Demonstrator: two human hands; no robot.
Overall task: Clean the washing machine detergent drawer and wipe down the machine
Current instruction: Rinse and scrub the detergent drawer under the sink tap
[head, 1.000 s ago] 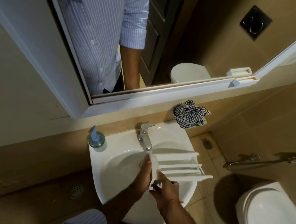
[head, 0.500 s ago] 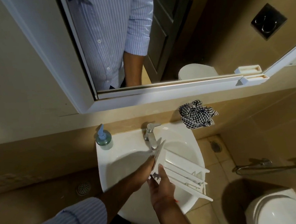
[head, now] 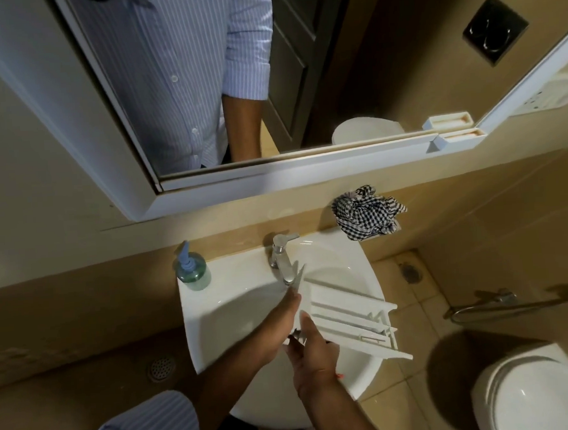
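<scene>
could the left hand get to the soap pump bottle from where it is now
Probably yes: the left hand would first have to let go of the detergent drawer; the soap pump bottle stands on the sink rim with nothing between.

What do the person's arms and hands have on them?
The left arm wears a light blue shirt sleeve with thin white stripes, rolled up so the forearm is bare. The right arm shows no sleeve in this view; something small and reddish sits at its wrist. The left hand and the right hand are bare, with no gloves.
</scene>
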